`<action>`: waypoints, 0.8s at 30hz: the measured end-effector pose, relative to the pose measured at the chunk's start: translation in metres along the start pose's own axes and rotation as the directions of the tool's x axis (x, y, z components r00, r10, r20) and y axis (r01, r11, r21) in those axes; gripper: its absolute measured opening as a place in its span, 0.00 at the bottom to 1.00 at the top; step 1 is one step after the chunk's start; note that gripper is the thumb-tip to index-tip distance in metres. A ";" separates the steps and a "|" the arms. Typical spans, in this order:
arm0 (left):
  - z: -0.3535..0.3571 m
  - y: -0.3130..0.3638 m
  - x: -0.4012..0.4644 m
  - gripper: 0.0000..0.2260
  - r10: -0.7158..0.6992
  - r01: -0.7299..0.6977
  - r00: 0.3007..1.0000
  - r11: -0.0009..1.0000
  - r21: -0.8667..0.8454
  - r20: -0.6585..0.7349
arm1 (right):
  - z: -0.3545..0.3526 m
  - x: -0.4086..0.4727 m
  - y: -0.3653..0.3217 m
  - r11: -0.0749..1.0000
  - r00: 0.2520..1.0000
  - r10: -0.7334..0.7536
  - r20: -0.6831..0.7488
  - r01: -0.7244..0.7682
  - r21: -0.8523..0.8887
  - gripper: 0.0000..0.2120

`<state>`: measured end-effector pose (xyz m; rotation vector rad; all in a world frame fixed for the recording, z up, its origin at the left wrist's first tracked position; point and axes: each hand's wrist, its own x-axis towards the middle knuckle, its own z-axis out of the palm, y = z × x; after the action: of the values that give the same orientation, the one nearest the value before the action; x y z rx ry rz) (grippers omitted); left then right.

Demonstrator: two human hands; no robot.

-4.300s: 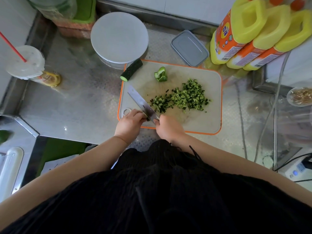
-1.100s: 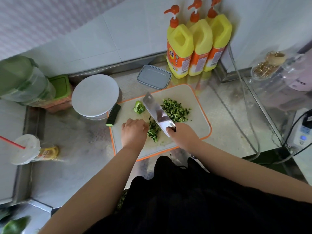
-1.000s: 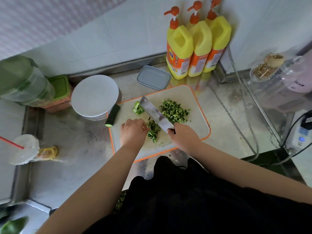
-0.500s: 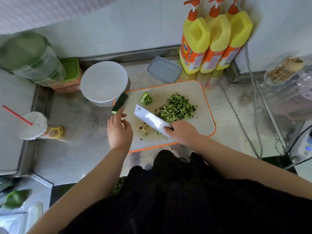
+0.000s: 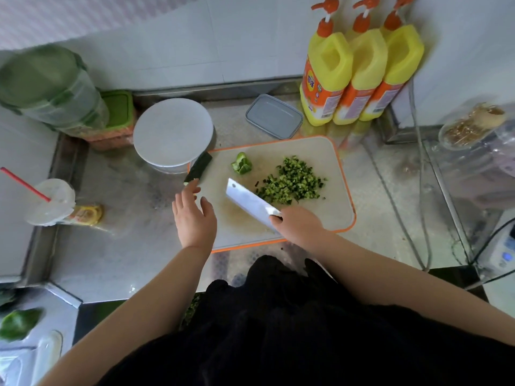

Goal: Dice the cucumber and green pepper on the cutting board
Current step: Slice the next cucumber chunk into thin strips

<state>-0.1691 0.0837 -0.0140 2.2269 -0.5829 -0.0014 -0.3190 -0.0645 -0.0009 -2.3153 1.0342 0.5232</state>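
Steel counter: three yellow pump bottles with orange labels stand in a row against the white tiled wall, just behind the board's far right corner; a grey lidded rectangular box lies beside them, contents not visible. A round white-lidded container sits at the board's far left corner, contents hidden. Far left: lidded clear plastic cup with red straw; stacked clear tubs with green lids, contents indistinct. White cutting board with orange rim in centre. Dark green cucumber stub lies across the board's far left edge, touching the round container's base. Small green pepper piece on the far side of the board. Heap of fine green dice right of centre. Right hand curled round the handle of a broad steel cleaver, blade angled toward the heap, its edge beside the dice. Left hand spread, fingers straight, holding nothing, fingertips just short of the cucumber stub.
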 end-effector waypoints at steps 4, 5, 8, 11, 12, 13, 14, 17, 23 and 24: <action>0.008 0.001 -0.005 0.17 -0.012 0.011 0.998 1.000 0.024 0.064 | -0.004 -0.003 0.022 0.982 0.986 0.157 -0.049 -0.150 0.119 0.20; 0.010 0.002 -0.006 0.17 -0.013 0.010 0.996 1.000 0.030 0.083 | -0.005 -0.003 0.025 0.974 0.981 0.186 -0.056 -0.176 0.144 0.20; 0.014 0.005 -0.007 0.16 -0.012 0.005 0.990 0.999 0.048 0.143 | -0.006 -0.003 0.032 0.968 0.974 0.213 -0.077 -0.200 0.150 0.19; 0.017 0.010 -0.007 0.13 0.007 -0.019 0.977 0.998 0.058 0.213 | -0.010 -0.003 0.034 0.963 0.975 0.212 -0.070 -0.196 0.184 0.19; 0.017 0.012 -0.007 0.12 0.010 -0.025 0.969 0.998 0.060 0.245 | -0.011 -0.004 0.035 0.954 0.972 0.219 -0.087 -0.194 0.228 0.20; 0.017 0.014 -0.007 0.12 0.011 -0.030 0.960 0.997 0.065 0.281 | -0.013 -0.004 0.036 0.942 0.968 0.225 -0.112 -0.186 0.281 0.21; 0.017 0.016 -0.007 0.12 0.013 -0.036 0.950 0.997 0.069 0.313 | -0.016 -0.005 0.037 0.930 0.964 0.227 -0.138 -0.173 0.326 0.22; 0.019 0.023 -0.008 0.11 -0.013 -0.003 0.934 0.999 0.045 0.357 | -0.024 -0.010 0.041 0.927 0.969 0.176 -0.172 -0.104 0.360 0.22; 0.019 0.036 -0.009 0.12 -0.044 0.025 0.916 0.998 0.054 0.399 | -0.019 -0.017 0.051 0.989 0.998 0.025 -0.065 -0.015 0.145 0.19; 0.019 0.038 -0.008 0.12 -0.009 -0.014 0.919 0.998 0.056 0.395 | -0.019 -0.018 0.051 0.991 0.998 0.014 -0.062 -0.006 0.132 0.19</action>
<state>-0.1954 0.0518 -0.0003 2.2951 -0.8115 -0.4496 -0.3668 -0.0949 0.0075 -2.2230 1.0773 0.3762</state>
